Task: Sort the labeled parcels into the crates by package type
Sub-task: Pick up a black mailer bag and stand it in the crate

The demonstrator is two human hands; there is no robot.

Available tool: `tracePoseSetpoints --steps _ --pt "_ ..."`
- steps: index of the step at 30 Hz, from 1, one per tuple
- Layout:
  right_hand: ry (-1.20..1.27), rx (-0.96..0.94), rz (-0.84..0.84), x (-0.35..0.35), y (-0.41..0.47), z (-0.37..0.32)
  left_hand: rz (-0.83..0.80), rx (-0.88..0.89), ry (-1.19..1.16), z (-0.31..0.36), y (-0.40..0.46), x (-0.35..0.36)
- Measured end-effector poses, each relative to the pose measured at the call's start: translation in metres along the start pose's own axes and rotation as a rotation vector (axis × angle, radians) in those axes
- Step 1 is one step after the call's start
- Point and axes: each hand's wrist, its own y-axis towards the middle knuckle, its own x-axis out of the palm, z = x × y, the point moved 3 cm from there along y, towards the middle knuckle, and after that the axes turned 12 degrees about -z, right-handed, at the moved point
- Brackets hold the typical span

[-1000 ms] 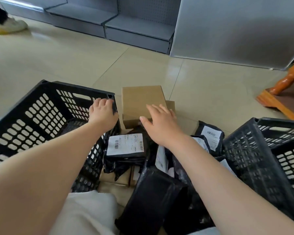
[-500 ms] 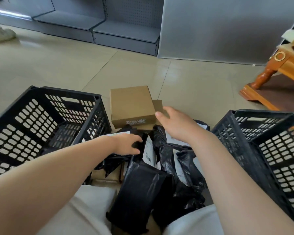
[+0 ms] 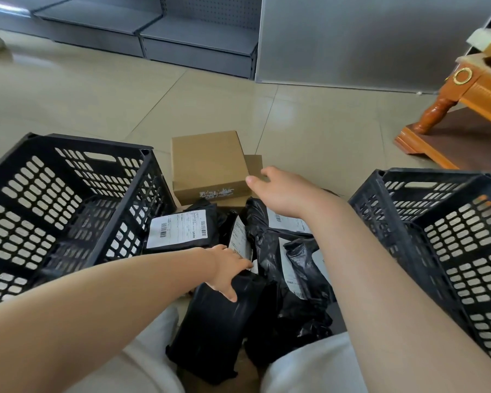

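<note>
Plainly two kinds to sort: black bags (image 3: 270,268) heaped at lower centre, with cardboard boxes (image 3: 210,165) stacked just above them at mid-frame, all on the floor (image 3: 309,123) between the left crate (image 3: 63,211) and the right crate (image 3: 448,236). Left hand (image 3: 227,268) curled over the top edge of the nearest bag (image 3: 213,327), thumb on its face. Right hand (image 3: 281,191) relaxed and spread, fingertips at the top box's right corner, gripping nothing. Probably light, limp and slick, that bag: best pinched across a folded edge. Box likely stiff: best clasped by opposite sides.
</note>
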Motion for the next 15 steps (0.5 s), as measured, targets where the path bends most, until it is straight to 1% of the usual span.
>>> tracePoseSetpoints --steps 3,9,12,15 --pt "-0.008 0.027 -0.004 -0.001 0.002 0.005 -0.065 -0.006 -0.088 -0.005 0.001 0.002" --pt "-0.027 0.044 0.005 -0.004 0.004 0.010 -0.096 0.054 -0.208 -0.007 -0.006 -0.007" --pt "-0.026 0.046 -0.009 -0.003 0.003 0.010 -0.093 0.071 -0.238 -0.012 -0.009 -0.011" --pt "-0.019 0.052 -0.024 -0.002 0.003 0.011 -0.057 0.091 -0.281 -0.015 -0.015 -0.020"
